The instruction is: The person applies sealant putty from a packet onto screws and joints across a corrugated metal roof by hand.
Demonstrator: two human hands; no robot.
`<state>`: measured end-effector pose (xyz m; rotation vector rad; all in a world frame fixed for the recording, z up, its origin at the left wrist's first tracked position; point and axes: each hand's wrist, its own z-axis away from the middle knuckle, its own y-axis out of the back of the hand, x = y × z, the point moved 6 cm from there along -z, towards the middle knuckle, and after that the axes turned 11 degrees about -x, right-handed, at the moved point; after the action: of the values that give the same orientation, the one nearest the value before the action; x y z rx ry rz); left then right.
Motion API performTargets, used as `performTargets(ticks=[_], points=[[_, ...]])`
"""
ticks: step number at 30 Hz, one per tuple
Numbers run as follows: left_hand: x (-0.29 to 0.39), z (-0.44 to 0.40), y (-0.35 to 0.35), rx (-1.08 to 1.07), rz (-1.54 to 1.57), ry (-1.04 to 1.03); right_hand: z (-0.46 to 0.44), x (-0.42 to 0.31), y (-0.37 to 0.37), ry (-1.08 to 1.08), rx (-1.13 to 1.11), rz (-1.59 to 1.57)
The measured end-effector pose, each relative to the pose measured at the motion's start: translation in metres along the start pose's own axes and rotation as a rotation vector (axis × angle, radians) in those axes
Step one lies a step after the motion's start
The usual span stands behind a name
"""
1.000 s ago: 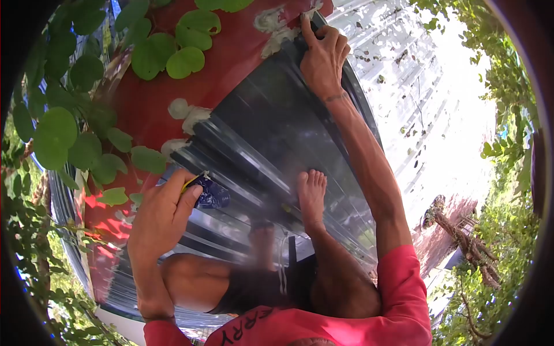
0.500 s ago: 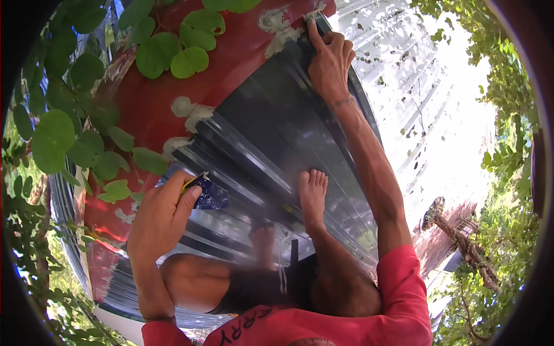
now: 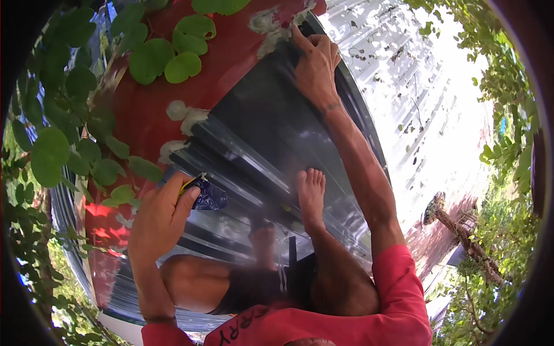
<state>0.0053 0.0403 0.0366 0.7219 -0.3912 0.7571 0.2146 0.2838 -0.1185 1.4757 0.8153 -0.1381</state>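
The left hand (image 3: 154, 222) has its grip pinched shut between thumb and forefinger on a crumpled blue packet (image 3: 210, 196), held low over the sheet near the left knee (image 3: 196, 279). A yellow edge (image 3: 187, 184) shows by the thumb, and a pale dab (image 3: 202, 175) sits at the packet's upper end. The right hand (image 3: 318, 69) stretches far forward, its index finger (image 3: 301, 40) out straight and the others curled; whether they hold anything, I cannot tell. That fingertip seems to touch the far corner where the dark ribbed sheet (image 3: 254, 109) meets the red panel (image 3: 228, 49), just beside a pale patch (image 3: 264, 21).

The step in hand looks like working pale paste into that joint with a fingertip. A move there calls for light, steady pressure and a level packet, so the dab stays put.

More pale patches (image 3: 194, 120) sit along the sheet's edge. Round leaves (image 3: 51, 155) overhang the red panel on the left and could get in the left hand's way. A bare foot (image 3: 311, 193) rests on the dark sheet between the arms. Beyond the right arm lie a bright ribbed surface (image 3: 398, 75) and a rough branch (image 3: 459, 233).
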Motion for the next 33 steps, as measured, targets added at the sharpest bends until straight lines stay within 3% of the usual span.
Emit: performTargets(ticks=[16, 25, 30, 33], points=[[-0.006, 0.005, 0.001, 0.036, -0.076, -0.033, -0.015, -0.013, -0.02, -0.215, -0.062, -0.135], [-0.006, 0.007, -0.002, 0.009, -0.017, 0.038, -0.024, -0.047, -0.009, -0.111, 0.067, -0.147], [-0.01, 0.011, -0.002, 0.032, -0.022, 0.03, -0.015, -0.023, -0.01, -0.167, 0.062, -0.113], [-0.001, 0.018, -0.001, 0.145, -0.22, -0.057, -0.018, -0.013, -0.018, -0.203, 0.037, -0.093]])
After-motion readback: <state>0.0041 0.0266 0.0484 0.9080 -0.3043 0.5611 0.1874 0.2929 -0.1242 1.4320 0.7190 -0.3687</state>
